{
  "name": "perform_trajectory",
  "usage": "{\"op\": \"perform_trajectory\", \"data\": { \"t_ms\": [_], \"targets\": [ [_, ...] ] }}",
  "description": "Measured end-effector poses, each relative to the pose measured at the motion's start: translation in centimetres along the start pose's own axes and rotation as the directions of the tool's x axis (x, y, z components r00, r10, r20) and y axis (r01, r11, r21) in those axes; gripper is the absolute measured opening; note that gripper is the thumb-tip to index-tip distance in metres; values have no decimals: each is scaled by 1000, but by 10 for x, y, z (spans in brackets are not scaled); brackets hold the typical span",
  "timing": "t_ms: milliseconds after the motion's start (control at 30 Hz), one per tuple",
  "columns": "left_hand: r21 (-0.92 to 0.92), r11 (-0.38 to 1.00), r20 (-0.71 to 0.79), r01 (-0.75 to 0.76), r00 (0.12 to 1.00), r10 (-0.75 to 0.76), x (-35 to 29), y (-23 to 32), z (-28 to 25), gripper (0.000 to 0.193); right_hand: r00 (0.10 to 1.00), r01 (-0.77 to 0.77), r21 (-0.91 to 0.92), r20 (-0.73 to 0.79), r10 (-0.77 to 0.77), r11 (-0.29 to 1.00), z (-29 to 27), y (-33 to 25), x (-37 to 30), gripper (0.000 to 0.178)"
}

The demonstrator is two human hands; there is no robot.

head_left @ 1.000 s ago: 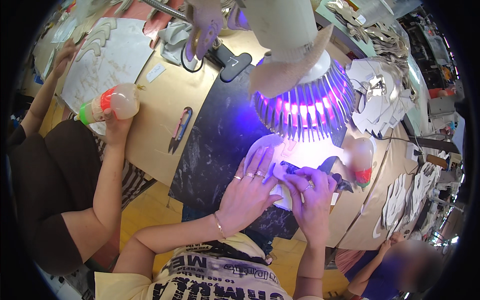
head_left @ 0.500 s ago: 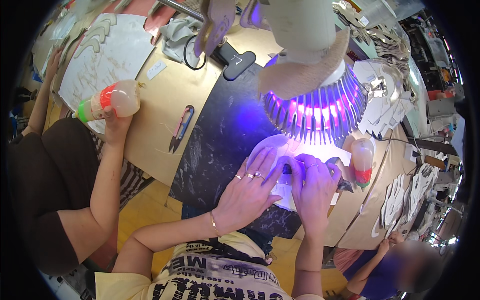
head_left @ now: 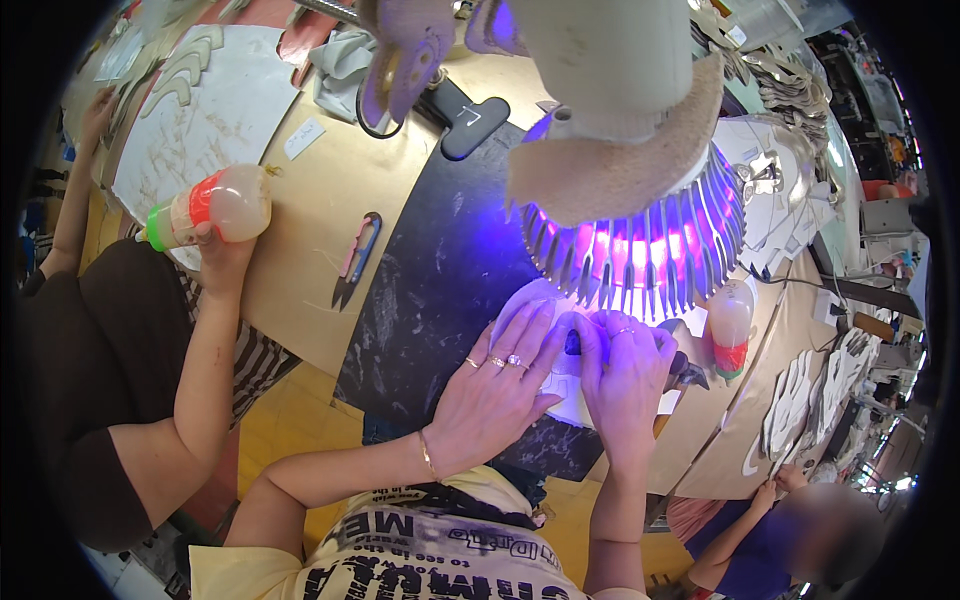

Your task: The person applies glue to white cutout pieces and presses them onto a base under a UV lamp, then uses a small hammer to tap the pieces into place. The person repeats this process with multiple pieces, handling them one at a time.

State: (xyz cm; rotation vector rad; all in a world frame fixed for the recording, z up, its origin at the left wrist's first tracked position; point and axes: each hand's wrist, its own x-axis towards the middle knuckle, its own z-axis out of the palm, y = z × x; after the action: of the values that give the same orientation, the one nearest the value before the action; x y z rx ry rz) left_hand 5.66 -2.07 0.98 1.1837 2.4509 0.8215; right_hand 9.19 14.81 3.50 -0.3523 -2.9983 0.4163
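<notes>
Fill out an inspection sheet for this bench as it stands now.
Surface: dark mat on a tan table.
Job's things: white piece under a violet-lit lamp.
Clutter: thread snips, glue bottle, stacked white cut-outs.
Hands: left hand and right hand press flat on the piece.
Cables: thin dark lead.
Surroundings: a co-worker's hand holds a second bottle.
</notes>
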Motion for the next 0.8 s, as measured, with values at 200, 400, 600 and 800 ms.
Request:
{"op": "perform_trajectory", "data": {
  "t_ms": [200, 400, 600, 800],
  "targets": [
    [159, 987, -31, 22, 999, -18, 2, 6, -4, 63, 999, -31, -3, 10, 31, 1000, 2, -1, -3, 14],
    [197, 980, -40, 32, 999, -24, 6, 7, -9, 60, 999, -28, -20, -16, 28, 999, 5, -1, -2, 17],
    [188, 982, 1, 33, 999, -34, 10, 3, -9, 63, 1000, -11, -37, -24, 10, 999, 4, -2, -1, 16],
    [203, 979, -67, 1, 998, 13, 11, 1, -5, 63, 998, -53, -22, 26, 54, 998, 2, -4, -2, 17]
  ]
}}
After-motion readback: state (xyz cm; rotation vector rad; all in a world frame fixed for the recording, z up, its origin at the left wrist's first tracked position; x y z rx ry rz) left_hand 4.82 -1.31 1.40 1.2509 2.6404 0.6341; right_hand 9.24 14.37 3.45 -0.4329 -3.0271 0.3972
